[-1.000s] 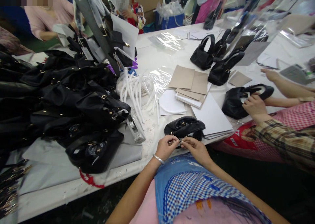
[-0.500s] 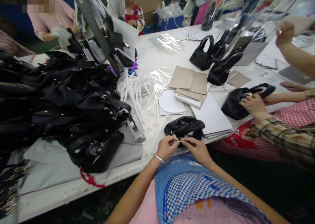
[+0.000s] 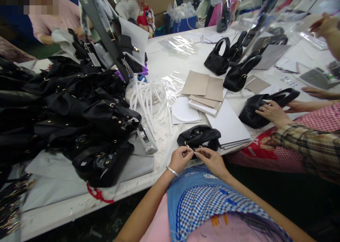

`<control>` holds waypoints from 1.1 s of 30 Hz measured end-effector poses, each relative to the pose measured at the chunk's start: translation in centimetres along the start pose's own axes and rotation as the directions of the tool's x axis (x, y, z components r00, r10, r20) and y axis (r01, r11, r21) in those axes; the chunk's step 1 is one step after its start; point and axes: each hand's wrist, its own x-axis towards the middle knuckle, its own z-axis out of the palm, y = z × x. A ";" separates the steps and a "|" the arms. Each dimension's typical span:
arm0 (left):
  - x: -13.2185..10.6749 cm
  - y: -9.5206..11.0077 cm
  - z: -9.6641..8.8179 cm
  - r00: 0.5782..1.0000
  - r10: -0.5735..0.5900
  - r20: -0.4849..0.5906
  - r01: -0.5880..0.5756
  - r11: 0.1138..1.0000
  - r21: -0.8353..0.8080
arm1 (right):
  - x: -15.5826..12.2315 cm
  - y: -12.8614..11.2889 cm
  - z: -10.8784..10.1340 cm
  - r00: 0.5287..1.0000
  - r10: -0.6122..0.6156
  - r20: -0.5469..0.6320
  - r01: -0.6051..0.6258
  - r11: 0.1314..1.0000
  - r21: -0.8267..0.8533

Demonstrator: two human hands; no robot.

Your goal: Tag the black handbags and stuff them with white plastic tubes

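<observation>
At the near edge of the table lies a small black handbag (image 3: 198, 134) with gold-coloured fittings, right in front of my body. My left hand (image 3: 182, 158), with a bracelet at the wrist, is closed in a pinch at the bag's near side. Opposite it, my right hand (image 3: 211, 160) pinches too, its fingertips almost meeting the left ones. Something small and pale shows between the fingertips, too tiny to name. The hands cover part of the bag's near side.
Black handbags (image 3: 66, 100) pile up on the left beside a slanted grey post (image 3: 103, 33). White strips (image 3: 146, 96), beige cards (image 3: 196, 83) and white sheets (image 3: 231, 128) lie ahead. At right, a co-worker's hand (image 3: 275, 112) holds another black handbag (image 3: 253, 111).
My hands stay at the bag, with barely any shift. At the upper right, a co-worker's raised hand has moved up and to the right.
</observation>
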 end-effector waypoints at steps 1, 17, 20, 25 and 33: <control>-0.1 0.0 0.1 1.000 -0.011 -0.010 0.011 1.000 -0.001 | 0.0 0.0 0.0 1.000 -0.005 -0.005 0.005 1.000 0.001; -1.2 -0.2 0.1 0.965 -0.247 -0.091 0.218 0.944 -0.246 | 0.1 0.4 0.7 0.990 -0.093 -0.102 0.093 0.996 -0.007; -1.1 -1.5 0.6 0.966 -0.188 -0.175 0.180 0.982 -0.063 | -0.4 0.6 0.3 0.996 -0.071 -0.062 0.071 0.997 0.002; -0.2 -2.2 1.9 0.979 -0.035 -0.201 0.092 0.956 0.279 | -0.5 0.7 0.6 0.995 -0.078 0.061 0.076 0.996 0.045; -1.4 -1.3 1.3 0.989 -0.146 -0.031 0.147 0.989 0.022 | -1.7 3.8 -0.1 0.948 0.212 0.236 -0.245 0.962 0.122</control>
